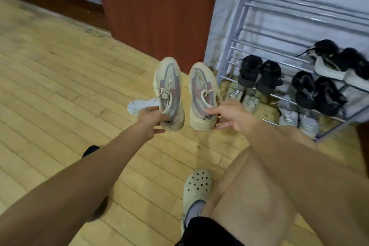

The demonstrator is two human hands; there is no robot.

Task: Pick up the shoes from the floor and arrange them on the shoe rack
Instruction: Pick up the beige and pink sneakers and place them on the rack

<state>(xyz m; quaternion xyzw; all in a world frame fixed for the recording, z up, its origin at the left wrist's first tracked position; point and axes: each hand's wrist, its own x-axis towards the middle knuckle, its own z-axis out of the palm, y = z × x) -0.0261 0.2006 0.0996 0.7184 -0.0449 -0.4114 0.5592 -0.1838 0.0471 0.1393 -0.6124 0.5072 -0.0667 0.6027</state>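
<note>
My left hand [150, 119] grips the heel of a beige and grey sneaker [168, 86], held above the floor with its toe pointing away. My right hand [229, 115] grips the heel of the matching sneaker [202, 90] beside it. A white shoe [140, 106] lies on the wooden floor just behind my left hand. The grey metal shoe rack [235, 34] stands to the right against the wall. Black shoes [259, 74] sit on its lower shelves and pale sneakers [242, 94] rest at the bottom.
A reddish-brown wooden panel [155, 10] stands behind the held sneakers, left of the rack. My foot in a cream clog [196, 185] is planted on the floor, with my bare knee at the right. A small dark object [90, 151] lies partly hidden under my left forearm.
</note>
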